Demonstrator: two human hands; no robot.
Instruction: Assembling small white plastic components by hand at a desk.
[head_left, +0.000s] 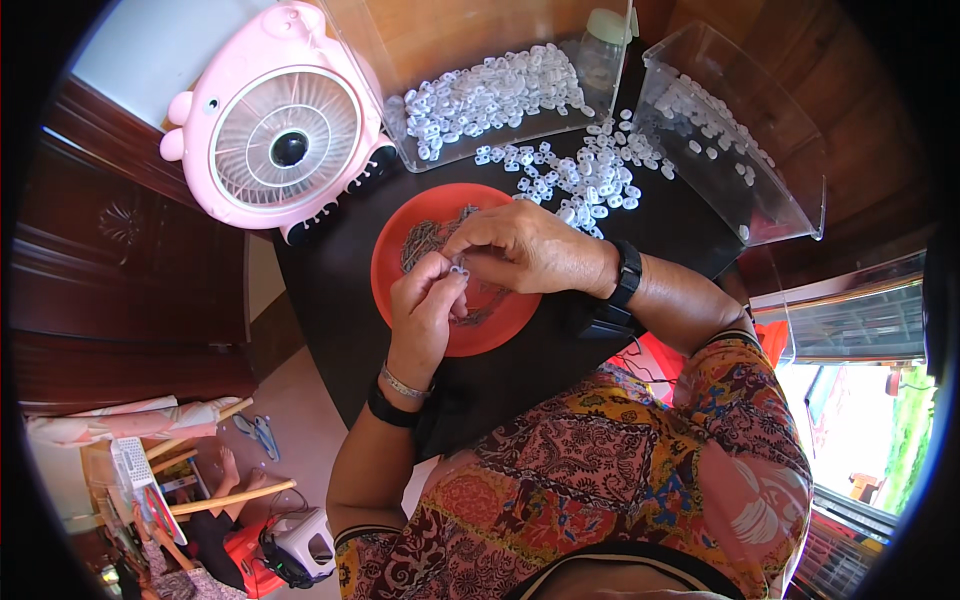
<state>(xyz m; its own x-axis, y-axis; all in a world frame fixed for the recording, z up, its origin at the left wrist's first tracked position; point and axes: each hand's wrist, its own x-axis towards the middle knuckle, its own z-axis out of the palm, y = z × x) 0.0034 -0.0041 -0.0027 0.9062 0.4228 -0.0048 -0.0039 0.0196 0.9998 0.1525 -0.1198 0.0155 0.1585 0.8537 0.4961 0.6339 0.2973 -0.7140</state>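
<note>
Two hands meet: the left hand [424,298] pinches a small clear piece [459,269], and the right hand [545,246] bunches its fingers beside it, its grip unclear. A steady pinch, holes kept uncovered, should help. Its long axis seems roughly sideways, half hidden, over the red dish [498,332] of grey metal bits [424,243].

A pink pig-shaped fan [290,148] stands between ten and eleven o'clock, and a jar [602,65] with a pale lid at one. Dark carved wood panelling [120,280] fills nine o'clock. Toward eight lie a pink patterned cloth [150,421] and another person's bare legs [230,492]. Between three and four, a bright opening [845,430] shows greenery [904,430].
</note>
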